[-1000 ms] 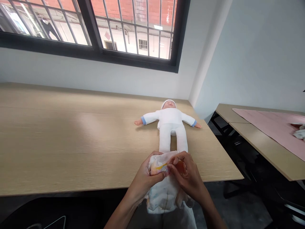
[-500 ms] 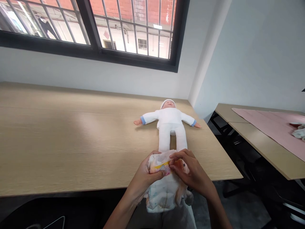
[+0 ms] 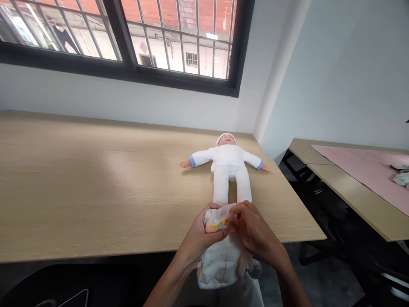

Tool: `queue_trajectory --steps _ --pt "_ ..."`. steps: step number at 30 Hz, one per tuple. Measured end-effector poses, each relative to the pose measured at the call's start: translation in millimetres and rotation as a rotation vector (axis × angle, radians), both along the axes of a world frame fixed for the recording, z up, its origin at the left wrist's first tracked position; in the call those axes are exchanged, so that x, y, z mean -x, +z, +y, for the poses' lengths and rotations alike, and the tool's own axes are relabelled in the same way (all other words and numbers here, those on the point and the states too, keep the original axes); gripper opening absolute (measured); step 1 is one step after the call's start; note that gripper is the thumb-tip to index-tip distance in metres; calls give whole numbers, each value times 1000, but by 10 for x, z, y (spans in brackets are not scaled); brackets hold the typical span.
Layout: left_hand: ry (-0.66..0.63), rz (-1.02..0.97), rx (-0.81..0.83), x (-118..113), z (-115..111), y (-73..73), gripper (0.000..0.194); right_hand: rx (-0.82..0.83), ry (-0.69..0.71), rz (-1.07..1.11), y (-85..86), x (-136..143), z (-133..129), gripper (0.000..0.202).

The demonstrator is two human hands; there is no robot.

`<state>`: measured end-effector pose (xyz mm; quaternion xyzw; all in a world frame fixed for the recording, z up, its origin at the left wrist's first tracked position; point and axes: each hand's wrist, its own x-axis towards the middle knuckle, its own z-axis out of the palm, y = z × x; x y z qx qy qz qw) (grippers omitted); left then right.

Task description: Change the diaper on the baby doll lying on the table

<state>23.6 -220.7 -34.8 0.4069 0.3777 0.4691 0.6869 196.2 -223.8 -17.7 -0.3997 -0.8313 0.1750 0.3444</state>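
Near baby doll (image 3: pixel 229 160) legs: left hand (image 3: pixel 200 234), fingers closed around diaper (image 3: pixel 213 224); right hand (image 3: pixel 254 228), fingers pinching its edge. Uneven pull could tear that edge.

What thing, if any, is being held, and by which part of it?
The diaper, by its upper end: the left grip holds the left side; the right grip is by the yellow stripe, its exact hold hidden.
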Motion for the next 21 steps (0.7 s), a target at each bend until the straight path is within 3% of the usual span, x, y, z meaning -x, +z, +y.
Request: queue_trajectory --steps 7,14,21 --pt "-15 -36 2 19 10 -35 50 -52 -40 4 -99 26 19 22" --pt "36 -62 89 19 -14 51 51 -108 16 81 -72 -3 11 19" --pt "45 -77 187 20 -18 66 49 -140 -64 143 -112 -86 -19 16"
